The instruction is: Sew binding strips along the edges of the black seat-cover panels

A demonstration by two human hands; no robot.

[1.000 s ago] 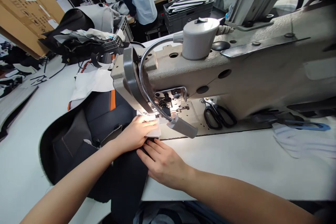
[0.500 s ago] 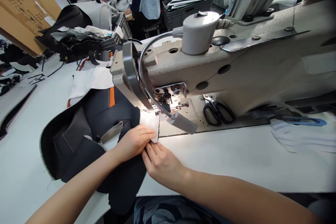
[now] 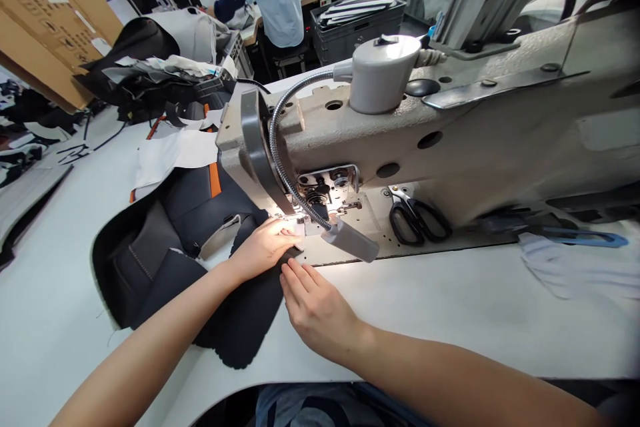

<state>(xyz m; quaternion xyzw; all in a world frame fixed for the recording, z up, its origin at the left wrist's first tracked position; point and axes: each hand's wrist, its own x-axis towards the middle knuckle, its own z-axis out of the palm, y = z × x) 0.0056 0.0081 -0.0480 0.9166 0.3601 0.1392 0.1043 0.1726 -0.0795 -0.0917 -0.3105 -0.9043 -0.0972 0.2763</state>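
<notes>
Dark fabric (image 3: 247, 317) lay under left hand (image 3: 263, 250), beside sewing machine (image 3: 320, 137); left fingers covered white piece (image 3: 299, 241), right hand (image 3: 320, 310) touched fabric edge, fingers together; grips unclear

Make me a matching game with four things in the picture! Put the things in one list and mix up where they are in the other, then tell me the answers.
Things:
1. Scissors
2. Left hand
3. Cardboard box
4. Right hand

Places:
A. In the upper left corner of the picture
B. Fingertips at the edge of the dark fabric, close to the white tabletop
C. On the flat bed of the sewing machine
D. Fingers on the small white piece in the light

Right pairs: 1-C, 2-D, 3-A, 4-B
</notes>
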